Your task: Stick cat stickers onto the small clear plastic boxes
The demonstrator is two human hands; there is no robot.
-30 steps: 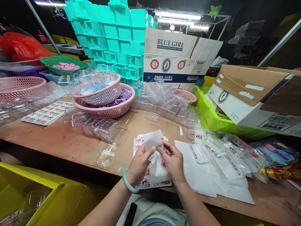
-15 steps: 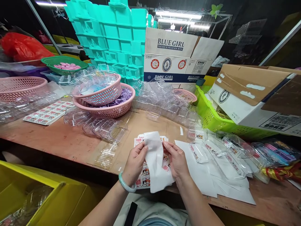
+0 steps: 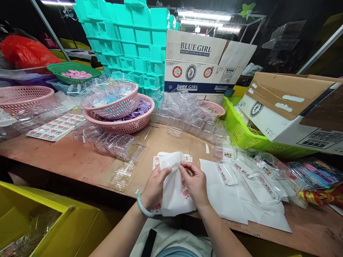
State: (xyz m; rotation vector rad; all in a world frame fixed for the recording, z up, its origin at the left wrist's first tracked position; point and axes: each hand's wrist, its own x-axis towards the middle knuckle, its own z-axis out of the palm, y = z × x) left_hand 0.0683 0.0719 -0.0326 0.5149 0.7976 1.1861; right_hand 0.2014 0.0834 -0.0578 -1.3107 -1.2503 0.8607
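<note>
A white sheet of backing paper hangs over printed sticker sheets near the table's front edge. My left hand, with a pale green bangle at the wrist, pinches the paper's left side between thumb and fingers. On the other side, my right hand has thumb and forefinger closed on the paper's right edge. Pink and red printed stickers show between the paper and the right hand. To the right lie loose white sheets, with clear plastic cases holding cat-print stickers on them.
Clear plastic shells lie left of the hands, near stacked pink baskets. A sticker stack is further left. Behind stand turquoise bins and a beer carton. A lime-green basket and another carton are at right.
My right hand has moved left, closer to my left hand. The white paper has shifted and now covers more of the stickers on the left. A pale object has appeared at the far left edge.
</note>
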